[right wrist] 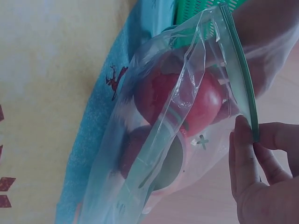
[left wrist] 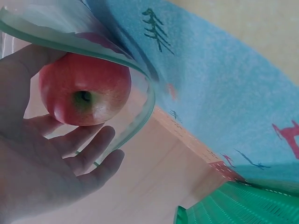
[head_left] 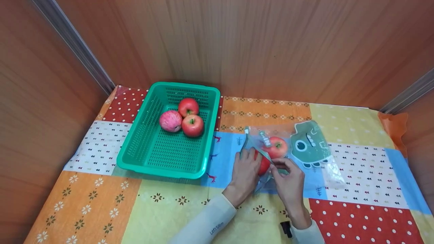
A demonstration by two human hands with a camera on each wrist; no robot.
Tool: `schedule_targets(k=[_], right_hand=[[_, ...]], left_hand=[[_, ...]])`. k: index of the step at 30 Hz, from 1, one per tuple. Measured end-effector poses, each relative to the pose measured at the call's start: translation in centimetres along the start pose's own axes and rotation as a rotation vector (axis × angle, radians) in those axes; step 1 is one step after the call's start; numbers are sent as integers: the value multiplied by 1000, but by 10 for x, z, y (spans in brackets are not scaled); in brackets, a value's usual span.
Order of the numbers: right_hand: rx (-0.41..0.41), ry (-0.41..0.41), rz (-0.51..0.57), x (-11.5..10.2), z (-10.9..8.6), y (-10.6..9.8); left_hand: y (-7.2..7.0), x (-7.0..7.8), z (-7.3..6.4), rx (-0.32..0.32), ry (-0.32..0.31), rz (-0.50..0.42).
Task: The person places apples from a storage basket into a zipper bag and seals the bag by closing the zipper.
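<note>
Left hand (head_left: 247, 169) grips an apple (left wrist: 96, 84); right hand (head_left: 291, 178) pinches the bag's (head_left: 298, 154) rim (right wrist: 245, 81); cloth (head_left: 226, 156) separates basket (head_left: 169, 152) from bag; lettering (head_left: 264, 138) partly hides another apple (head_left: 279, 147).

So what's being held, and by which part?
The left hand holds an apple by its sides; the right hand pinches the clear bag by its green rim.

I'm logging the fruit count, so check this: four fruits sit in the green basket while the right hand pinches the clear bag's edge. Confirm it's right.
Not four: the head view shows three fruits in the green basket while the right hand pinches the clear bag's edge.
</note>
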State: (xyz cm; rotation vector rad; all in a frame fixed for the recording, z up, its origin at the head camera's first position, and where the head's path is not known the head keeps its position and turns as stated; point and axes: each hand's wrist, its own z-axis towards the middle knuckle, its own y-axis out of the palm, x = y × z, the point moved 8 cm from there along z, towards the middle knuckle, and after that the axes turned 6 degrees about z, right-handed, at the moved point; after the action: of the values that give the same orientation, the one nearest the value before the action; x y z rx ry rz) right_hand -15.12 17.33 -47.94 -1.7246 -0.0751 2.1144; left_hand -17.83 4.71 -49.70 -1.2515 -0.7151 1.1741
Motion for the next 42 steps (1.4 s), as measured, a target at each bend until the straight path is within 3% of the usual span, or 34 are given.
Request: schedule_targets(k=[7,16,21,24,32,38,42], right_hand=[[9,1,-5,0,1,-3],[12,2,-17,0,1,-7],[14,16,-9,1,0,-8],[14,16,-10,1,-2,-9],[19,-2,-10,1,-3,-10],[16,-1,-13,2,-3,-9],[14,5,-19,3,-3,-9]], left_hand=[[1,3,1,-28,5,2],[0,13,2,50,53,19],[3,18,2,22,90,75],[4,17,0,-10,95,60],[6,7,-4,-80,71,-97],[5,-1,-6,-37,-2,-94],[3,-1,-6,5,-10,-112]])
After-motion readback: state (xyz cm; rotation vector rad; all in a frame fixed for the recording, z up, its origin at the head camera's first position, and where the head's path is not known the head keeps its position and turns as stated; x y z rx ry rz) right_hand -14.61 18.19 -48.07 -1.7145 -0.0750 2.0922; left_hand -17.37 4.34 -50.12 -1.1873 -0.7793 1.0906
